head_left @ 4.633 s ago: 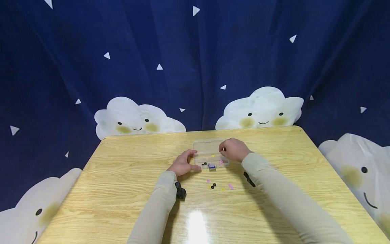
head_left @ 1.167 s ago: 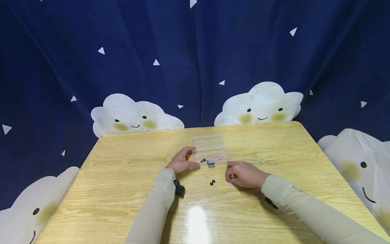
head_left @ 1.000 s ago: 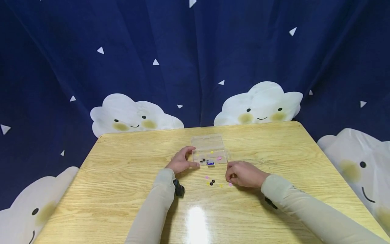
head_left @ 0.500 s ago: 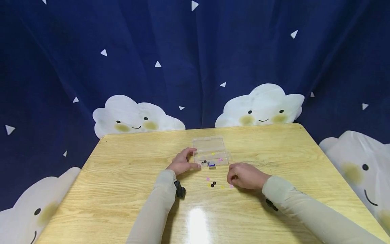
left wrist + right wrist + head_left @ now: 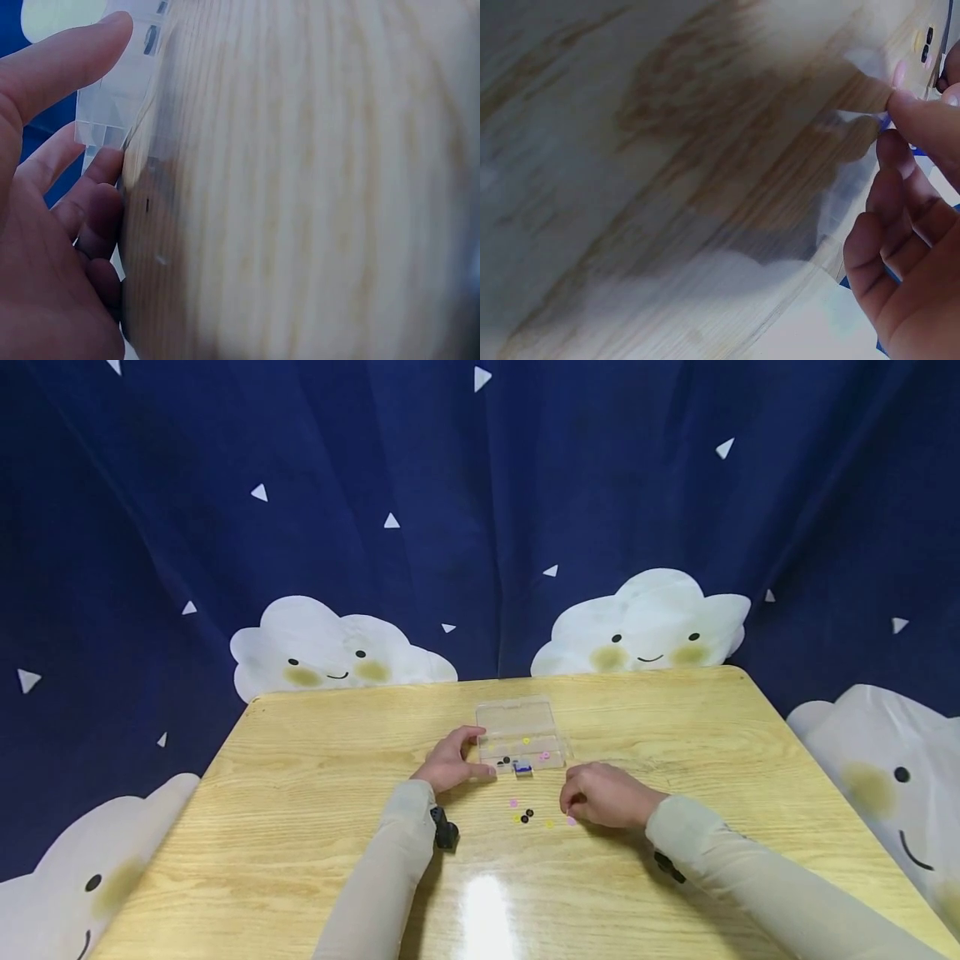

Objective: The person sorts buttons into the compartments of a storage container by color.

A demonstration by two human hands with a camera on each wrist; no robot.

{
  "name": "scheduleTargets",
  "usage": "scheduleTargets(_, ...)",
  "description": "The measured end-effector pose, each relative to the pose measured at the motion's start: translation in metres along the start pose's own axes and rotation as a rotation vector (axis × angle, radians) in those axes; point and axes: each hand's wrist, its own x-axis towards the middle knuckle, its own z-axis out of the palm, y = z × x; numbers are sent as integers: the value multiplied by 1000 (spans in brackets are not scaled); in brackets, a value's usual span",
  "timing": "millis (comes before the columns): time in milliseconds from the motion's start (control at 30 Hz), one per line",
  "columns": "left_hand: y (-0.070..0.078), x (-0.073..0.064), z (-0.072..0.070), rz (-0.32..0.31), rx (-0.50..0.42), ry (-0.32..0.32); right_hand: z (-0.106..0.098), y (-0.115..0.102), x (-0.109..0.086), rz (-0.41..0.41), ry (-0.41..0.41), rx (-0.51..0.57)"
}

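A clear plastic box (image 5: 513, 720) stands with its lid raised; small yellow, black and pink pieces lie inside. My left hand (image 5: 448, 763) holds its left end, thumb at the front corner and fingers at the side. In the left wrist view, the thumb overlaps the see-through box wall (image 5: 112, 101). My right hand (image 5: 609, 795) is on the table right of the front pieces, fingers curled, thumb and index fingertips right at a small pink disc (image 5: 572, 821). In the right wrist view the pink disc (image 5: 900, 73) shows just past the thumb tip; I cannot tell whether it is pinched.
Left of the right hand lie two black discs (image 5: 527, 816), a pink disc (image 5: 513, 803) and yellow rings (image 5: 549, 824). A blue-marked clasp (image 5: 522, 769) sticks out at the box front. A dark blue cloud-print curtain (image 5: 375, 460) hangs behind the wooden table (image 5: 315, 793).
Since the earliest frame my right hand has come from over the box down to the table by the pink pieces, where it has stayed this last second. The left hand keeps its place.
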Motion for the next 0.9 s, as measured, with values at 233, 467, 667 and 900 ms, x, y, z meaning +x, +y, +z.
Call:
scheduleTargets(233, 1, 1, 1, 10, 3, 4, -1, 0, -1, -1, 2, 1)
scheduleTargets(467, 2, -3, -1, 16, -15, 2, -4, -2, 1, 4, -21, -1)
scheduleTargets(667, 1, -3, -3, 14, -29, 10, -7, -5, 5, 1, -9, -9)
scheduleTargets(900, -1, -1, 0, 6, -22, 6, -15, -6, 11, 38, 25, 2)
